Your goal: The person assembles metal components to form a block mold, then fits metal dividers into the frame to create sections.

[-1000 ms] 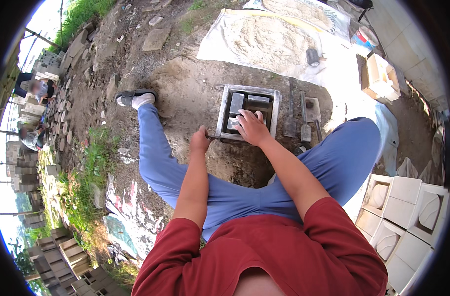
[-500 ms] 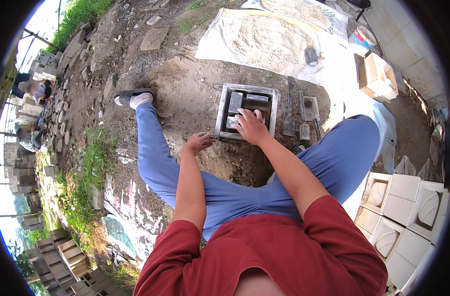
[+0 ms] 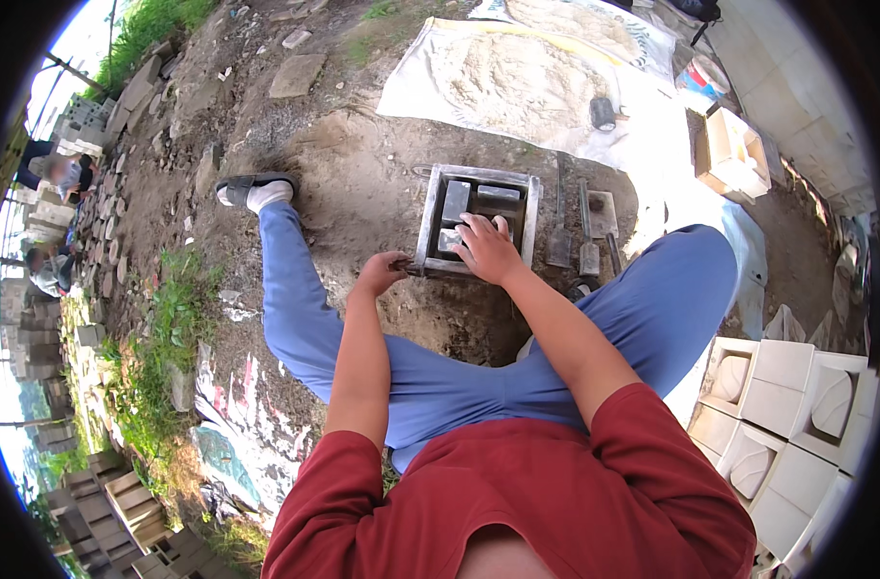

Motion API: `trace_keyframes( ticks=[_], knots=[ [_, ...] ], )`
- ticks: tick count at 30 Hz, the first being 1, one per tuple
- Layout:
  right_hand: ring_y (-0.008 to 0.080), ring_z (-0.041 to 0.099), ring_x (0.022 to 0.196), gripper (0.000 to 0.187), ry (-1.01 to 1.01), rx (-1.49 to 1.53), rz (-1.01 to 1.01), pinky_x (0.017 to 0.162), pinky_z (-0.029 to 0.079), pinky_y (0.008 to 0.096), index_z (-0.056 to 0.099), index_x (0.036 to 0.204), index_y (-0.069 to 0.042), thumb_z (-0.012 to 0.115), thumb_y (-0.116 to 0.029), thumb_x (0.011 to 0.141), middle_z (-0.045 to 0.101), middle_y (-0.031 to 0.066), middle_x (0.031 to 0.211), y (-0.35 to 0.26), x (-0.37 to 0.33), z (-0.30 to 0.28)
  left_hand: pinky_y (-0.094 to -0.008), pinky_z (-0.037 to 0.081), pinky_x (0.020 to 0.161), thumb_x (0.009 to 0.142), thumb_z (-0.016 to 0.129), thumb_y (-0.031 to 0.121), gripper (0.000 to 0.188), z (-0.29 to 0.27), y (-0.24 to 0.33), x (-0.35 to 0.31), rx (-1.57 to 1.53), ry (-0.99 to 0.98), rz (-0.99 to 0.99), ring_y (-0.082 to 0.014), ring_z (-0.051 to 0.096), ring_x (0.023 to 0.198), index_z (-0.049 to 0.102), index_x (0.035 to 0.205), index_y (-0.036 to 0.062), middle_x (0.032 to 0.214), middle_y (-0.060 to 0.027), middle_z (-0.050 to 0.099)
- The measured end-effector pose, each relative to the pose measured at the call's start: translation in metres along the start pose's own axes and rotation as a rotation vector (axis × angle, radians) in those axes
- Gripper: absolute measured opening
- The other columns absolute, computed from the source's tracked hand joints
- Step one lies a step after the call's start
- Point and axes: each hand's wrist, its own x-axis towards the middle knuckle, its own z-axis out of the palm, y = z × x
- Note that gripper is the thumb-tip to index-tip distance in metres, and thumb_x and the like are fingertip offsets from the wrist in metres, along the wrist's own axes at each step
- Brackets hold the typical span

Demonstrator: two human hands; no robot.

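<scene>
In front of me on the ground sits a square, box-like mould with a grey, worn frame. Inside it are several dark metal blocks, among them a long upright one, one at the far side and one at the near left. My right hand rests over the near part of the mould, fingers spread and touching down among the blocks. At the frame's near left corner, my left hand has its fingers bent round a short piece jutting out there; the fingertips are partly hidden.
Right of the mould lie long-handled trowels and a small flat plate. Beyond is a white sheet with pale powder and a dark cylinder. Cast pale blocks stand at right. Two people are far left.
My left hand has moved in to the mould's near left corner, and its fingers have bent there. My right hand stays over the blocks. The view has shifted slightly.
</scene>
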Motion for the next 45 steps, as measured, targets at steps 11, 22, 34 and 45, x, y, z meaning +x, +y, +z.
trace_keyframes(
  ticks=[11, 22, 34, 45],
  knots=[
    [0.0242, 0.04, 0.139, 0.044, 0.017, -0.024, 0.0, 0.114, 0.022, 0.0546, 0.059, 0.13, -0.007, 0.049, -0.041, 0.103, 0.047, 0.0114, 0.145, -0.005, 0.004, 0.002, -0.0464, 0.052, 0.072, 0.082, 0.074, 0.012, 0.035, 0.014, 0.0, -0.002, 0.78, 0.232, 0.091, -0.037, 0.068, 0.084, 0.051, 0.108, 0.0078, 0.085, -0.0192, 0.067],
    [0.0242, 0.04, 0.14, 0.046, 0.011, -0.03, 0.0, 0.114, 0.023, 0.0547, 0.058, 0.13, -0.007, 0.047, -0.042, 0.104, 0.046, 0.0111, 0.147, -0.001, 0.001, 0.001, -0.0428, 0.059, 0.086, 0.1, 0.059, 0.048, 0.054, 0.028, -0.007, 0.014, -0.765, 0.098, -0.786, -0.0302, 0.072, 0.093, 0.063, 0.114, -0.004, 0.108, -0.0166, 0.071],
    [0.0276, 0.024, 0.15, 0.102, -0.189, -0.18, -0.047, 0.121, 0.016, 0.0536, 0.036, 0.151, -0.005, 0.074, -0.061, 0.075, 0.031, 0.0144, 0.16, -0.013, -0.001, -0.01, -0.0397, 0.053, 0.091, 0.101, 0.062, 0.034, 0.033, 0.023, -0.015, -0.006, -0.854, 0.082, -0.458, -0.0215, 0.068, 0.105, 0.063, 0.125, 0.0116, 0.117, -0.0057, 0.07],
    [0.0282, 0.023, 0.151, 0.1, -0.096, -0.317, 0.025, 0.12, 0.017, 0.0533, 0.034, 0.153, -0.006, 0.08, -0.043, 0.073, 0.029, 0.0145, 0.161, -0.02, -0.01, 0.005, -0.0335, 0.053, 0.08, 0.094, 0.073, 0.036, 0.037, 0.0, -0.007, -0.001, -0.304, -0.103, -0.453, -0.015, 0.067, 0.098, 0.064, 0.119, 0.0101, 0.108, -0.0009, 0.071]
  ],
)
